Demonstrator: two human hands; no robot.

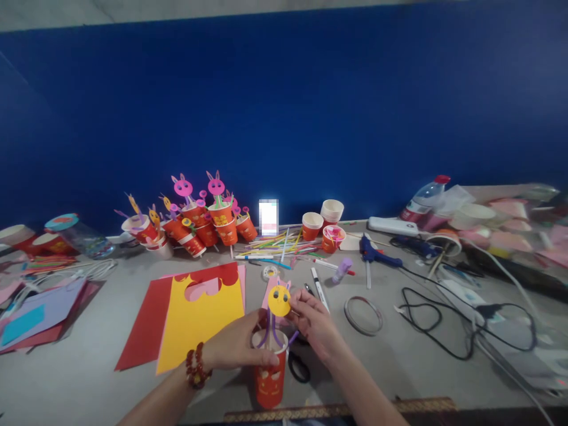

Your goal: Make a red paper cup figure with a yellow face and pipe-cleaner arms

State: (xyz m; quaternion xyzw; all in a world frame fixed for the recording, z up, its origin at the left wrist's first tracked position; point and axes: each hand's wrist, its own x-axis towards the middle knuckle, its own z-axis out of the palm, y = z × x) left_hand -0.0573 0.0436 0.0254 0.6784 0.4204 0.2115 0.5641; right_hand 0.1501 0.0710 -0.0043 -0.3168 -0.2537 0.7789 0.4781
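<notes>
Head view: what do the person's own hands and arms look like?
The left hand has a bare grip without a glove; its wrist wears a bracelet of glossy, round, reddish-brown beads, seemingly in two strands. The right hand has a bare grip too, and nothing shows on that wrist. No sleeve shows on the left forearm or right forearm.
</notes>
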